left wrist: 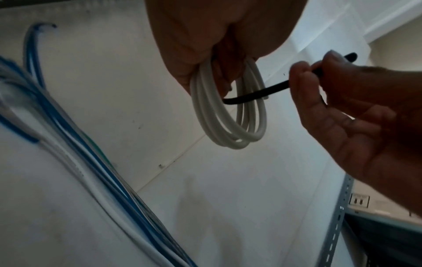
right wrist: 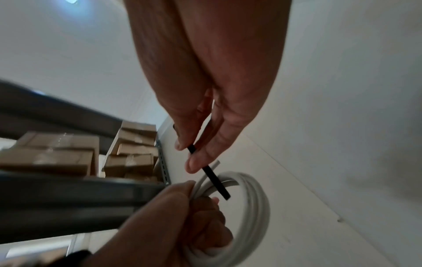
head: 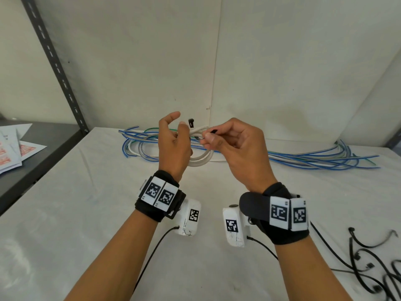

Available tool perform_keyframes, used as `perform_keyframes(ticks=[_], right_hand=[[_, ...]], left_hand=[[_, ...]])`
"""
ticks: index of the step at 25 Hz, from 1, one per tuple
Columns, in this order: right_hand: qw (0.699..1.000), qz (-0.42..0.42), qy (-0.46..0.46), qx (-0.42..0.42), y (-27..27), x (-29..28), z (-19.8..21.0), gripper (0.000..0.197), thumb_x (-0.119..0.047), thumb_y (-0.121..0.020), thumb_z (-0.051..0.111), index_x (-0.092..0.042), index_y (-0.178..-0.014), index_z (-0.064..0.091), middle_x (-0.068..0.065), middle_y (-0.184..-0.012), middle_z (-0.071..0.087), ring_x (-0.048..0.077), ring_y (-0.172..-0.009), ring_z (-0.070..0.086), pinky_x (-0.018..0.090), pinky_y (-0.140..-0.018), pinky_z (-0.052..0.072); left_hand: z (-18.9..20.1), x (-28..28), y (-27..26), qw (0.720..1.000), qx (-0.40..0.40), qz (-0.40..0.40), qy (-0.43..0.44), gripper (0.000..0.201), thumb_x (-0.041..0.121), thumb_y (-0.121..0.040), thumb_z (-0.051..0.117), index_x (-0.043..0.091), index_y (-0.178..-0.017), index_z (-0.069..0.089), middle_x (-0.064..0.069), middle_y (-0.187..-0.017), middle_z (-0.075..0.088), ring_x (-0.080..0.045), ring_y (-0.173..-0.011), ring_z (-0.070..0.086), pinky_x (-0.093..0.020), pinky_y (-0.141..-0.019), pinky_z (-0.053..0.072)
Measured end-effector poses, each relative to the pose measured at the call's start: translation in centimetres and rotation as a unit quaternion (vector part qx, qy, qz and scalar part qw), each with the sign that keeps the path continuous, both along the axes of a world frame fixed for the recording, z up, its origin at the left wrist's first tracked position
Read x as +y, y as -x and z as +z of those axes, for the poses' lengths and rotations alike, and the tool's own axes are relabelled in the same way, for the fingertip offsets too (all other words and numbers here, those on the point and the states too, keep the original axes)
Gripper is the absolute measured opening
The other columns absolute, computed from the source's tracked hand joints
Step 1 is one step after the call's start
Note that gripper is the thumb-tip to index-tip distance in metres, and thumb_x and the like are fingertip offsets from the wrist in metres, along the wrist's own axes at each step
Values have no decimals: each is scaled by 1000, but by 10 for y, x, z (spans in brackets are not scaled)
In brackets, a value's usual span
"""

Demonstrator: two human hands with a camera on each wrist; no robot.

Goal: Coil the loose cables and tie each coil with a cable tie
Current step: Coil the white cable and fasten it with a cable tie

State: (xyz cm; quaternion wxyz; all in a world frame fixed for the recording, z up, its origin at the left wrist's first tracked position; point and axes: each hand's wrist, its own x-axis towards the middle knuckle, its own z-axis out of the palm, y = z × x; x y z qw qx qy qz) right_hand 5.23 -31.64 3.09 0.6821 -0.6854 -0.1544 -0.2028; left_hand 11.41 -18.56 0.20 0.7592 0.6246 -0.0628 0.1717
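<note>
My left hand [head: 173, 146] holds a small coil of white cable [head: 199, 161] up above the table, fingers curled round its strands. In the left wrist view the coil [left wrist: 228, 133] hangs as a few loops below the left hand [left wrist: 205, 36]. My right hand [head: 230, 144] pinches a black cable tie [head: 213, 131] between thumb and forefinger just right of the coil. The tie [left wrist: 251, 94] reaches from the right hand [left wrist: 354, 108] into the coil's opening. In the right wrist view the tie [right wrist: 217, 182] crosses the coil [right wrist: 255, 207] near the left hand [right wrist: 178, 216].
Loose blue, white and green cables [head: 314, 159] lie along the back of the white table [head: 86, 213]. Several black cable ties [head: 368, 268] sit at the front right. Papers [head: 17, 148] lie on a dark shelf to the left, behind a metal upright [head: 56, 66]. Cardboard boxes [right wrist: 57, 153] stand on shelving.
</note>
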Motion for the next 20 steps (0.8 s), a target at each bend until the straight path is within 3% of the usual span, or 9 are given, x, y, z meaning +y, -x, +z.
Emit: perform_keyframes(ticks=[3, 6, 8, 10, 13, 20], right_hand=[[998, 9, 55, -19, 0, 8, -8, 8, 2, -86, 74, -3, -91, 69, 9, -97, 77, 22, -94, 75, 38, -90, 59], [998, 23, 49, -21, -1, 13, -9, 8, 3, -86, 73, -1, -92, 69, 11, -100, 77, 22, -96, 75, 35, -90, 59], [999, 36, -7, -6, -1, 13, -8, 7, 4, -89, 69, -2, -93, 69, 13, -98, 76, 26, -92, 76, 35, -86, 60], [998, 27, -49, 26, 0, 10, -5, 8, -1, -94, 64, -1, -99, 70, 13, -89, 76, 26, -79, 75, 30, -72, 60], [995, 6, -42, 89, 0, 3, -2, 11, -10, -94, 66, -3, -103, 71, 12, -78, 73, 20, -59, 65, 24, -56, 52], [988, 24, -45, 147, 2, -11, 3, 9, -10, -89, 71, -6, -97, 72, 11, -75, 73, 15, -54, 61, 21, -55, 52]], left_hand=[[0, 5, -5, 998, 52, -17, 32, 26, 15, -103, 42, 9, -122, 59, -1, -59, 46, -10, -43, 37, -24, -44, 35], [1, 11, -9, 998, 42, -37, 11, 28, 13, -102, 45, 5, -99, 71, 3, -58, 55, -12, -45, 38, -25, -45, 33], [3, 12, -7, 999, 6, -28, -27, 27, 13, -100, 45, 9, -90, 70, 5, -63, 61, -11, -47, 42, -25, -45, 34], [7, 9, -3, 996, -45, -19, -70, 24, 16, -96, 46, 15, -84, 67, 8, -72, 65, -7, -51, 48, -22, -50, 39], [9, 2, 3, 981, -111, -2, -161, 21, 19, -92, 45, 16, -84, 64, 10, -75, 66, -3, -64, 59, -21, -63, 47], [6, -1, 3, 969, -152, -6, -197, 22, 21, -94, 45, 14, -87, 65, 10, -77, 66, -4, -69, 61, -21, -67, 48]])
